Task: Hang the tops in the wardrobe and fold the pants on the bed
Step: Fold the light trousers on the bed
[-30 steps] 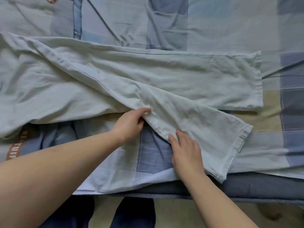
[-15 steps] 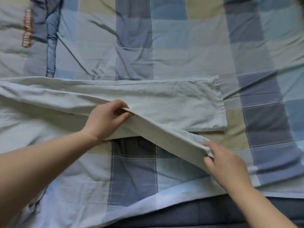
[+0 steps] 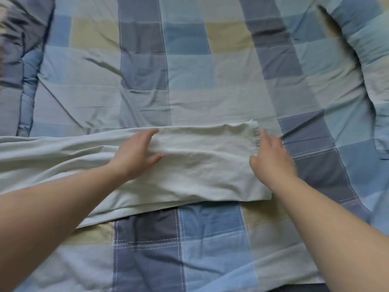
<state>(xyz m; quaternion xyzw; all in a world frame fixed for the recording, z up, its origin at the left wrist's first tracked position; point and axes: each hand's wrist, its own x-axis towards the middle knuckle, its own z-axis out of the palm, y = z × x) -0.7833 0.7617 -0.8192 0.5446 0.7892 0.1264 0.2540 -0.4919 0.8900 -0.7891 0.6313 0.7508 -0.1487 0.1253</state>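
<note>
Pale green pants (image 3: 200, 171) now lie on the checked bed quilt (image 3: 210, 81), legs newly stacked; left hand (image 3: 134, 157) and right hand (image 3: 271, 159) press flat, gripping nothing, ready for folding.

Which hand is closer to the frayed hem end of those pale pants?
The right hand: it sits at the hem of the pants. The left hand lies flat farther up the legs.
</note>
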